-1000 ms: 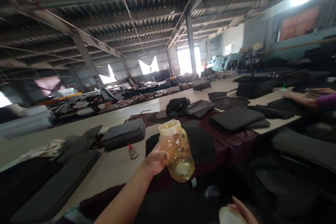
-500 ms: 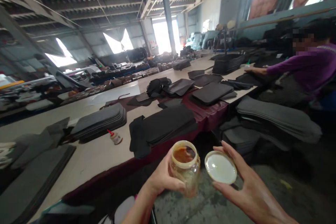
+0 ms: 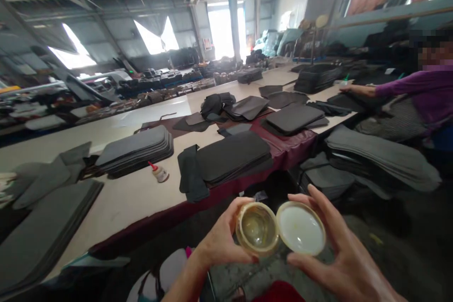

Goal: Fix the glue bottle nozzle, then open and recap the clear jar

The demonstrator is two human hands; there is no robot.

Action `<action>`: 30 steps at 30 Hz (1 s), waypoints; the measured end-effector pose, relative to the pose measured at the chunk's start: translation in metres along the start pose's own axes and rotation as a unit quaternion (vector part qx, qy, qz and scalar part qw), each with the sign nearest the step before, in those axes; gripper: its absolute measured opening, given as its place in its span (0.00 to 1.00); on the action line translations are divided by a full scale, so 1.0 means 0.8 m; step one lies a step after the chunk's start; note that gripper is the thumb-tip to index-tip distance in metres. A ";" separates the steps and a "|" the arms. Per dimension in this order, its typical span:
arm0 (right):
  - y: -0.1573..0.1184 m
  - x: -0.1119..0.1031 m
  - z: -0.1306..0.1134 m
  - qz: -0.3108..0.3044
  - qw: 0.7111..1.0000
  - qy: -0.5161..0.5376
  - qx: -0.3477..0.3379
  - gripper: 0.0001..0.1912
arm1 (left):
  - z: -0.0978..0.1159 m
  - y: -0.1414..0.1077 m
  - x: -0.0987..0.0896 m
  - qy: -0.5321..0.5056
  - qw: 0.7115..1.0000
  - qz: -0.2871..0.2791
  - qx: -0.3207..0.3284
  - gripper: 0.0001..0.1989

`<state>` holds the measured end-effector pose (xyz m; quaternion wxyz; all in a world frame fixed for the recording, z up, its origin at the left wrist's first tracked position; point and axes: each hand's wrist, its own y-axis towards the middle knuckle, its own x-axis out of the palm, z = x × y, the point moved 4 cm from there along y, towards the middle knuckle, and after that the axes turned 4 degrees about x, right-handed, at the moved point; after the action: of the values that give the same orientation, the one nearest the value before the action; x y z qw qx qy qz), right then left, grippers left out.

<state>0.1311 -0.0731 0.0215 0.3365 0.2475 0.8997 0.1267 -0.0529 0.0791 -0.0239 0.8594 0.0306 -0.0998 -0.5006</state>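
Note:
My left hand is wrapped round a glass jar, whose open mouth faces me and shows a yellowish, glossy inside. My right hand grips a round lid by its edge, with the pale inner face turned toward me. Jar and lid are side by side at almost the same height, their rims touching or nearly so. Both are held in front of the table's near edge, above the floor.
On the long table stand a small bottle with a red tip, a grey stack and black sheets. More grey pieces lie at the right. A person in purple reaches over the table's far right.
The jar has tipped, so its mouth now faces me and the amber content is less visible. Jar and lid have come closer together. The whole view has shifted slightly.

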 end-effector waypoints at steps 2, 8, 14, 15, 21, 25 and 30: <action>-0.002 0.006 -0.004 0.000 0.999 0.054 -0.004 0.53 | 0.003 -0.002 -0.003 0.017 1.000 0.010 0.010 0.50; 0.002 0.004 -0.019 0.060 0.980 0.188 0.018 0.50 | 0.006 0.000 -0.011 0.001 0.998 0.047 0.042 0.51; 0.001 -0.013 -0.016 0.127 0.954 0.217 0.161 0.44 | 0.007 -0.005 -0.019 -0.120 0.986 0.092 0.070 0.49; -0.002 -0.013 -0.010 0.114 0.950 0.221 0.190 0.45 | 0.009 -0.007 -0.019 -0.123 0.985 0.093 0.072 0.49; -0.028 0.003 0.059 -0.059 0.944 0.265 0.189 0.51 | 0.027 -0.007 -0.014 -0.068 0.985 0.115 0.110 0.53; -0.037 0.004 0.097 -0.074 0.949 0.262 0.159 0.51 | 0.029 -0.006 -0.011 -0.067 0.985 0.083 0.133 0.52; -0.020 -0.011 0.069 -0.093 0.982 0.150 0.070 0.42 | 0.015 -0.014 -0.005 0.034 0.990 0.108 0.089 0.50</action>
<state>0.1675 -0.0881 -0.0211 0.1903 0.1642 0.9655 0.0676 -0.0669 0.0779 -0.0142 0.9050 0.1133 -0.1179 -0.3927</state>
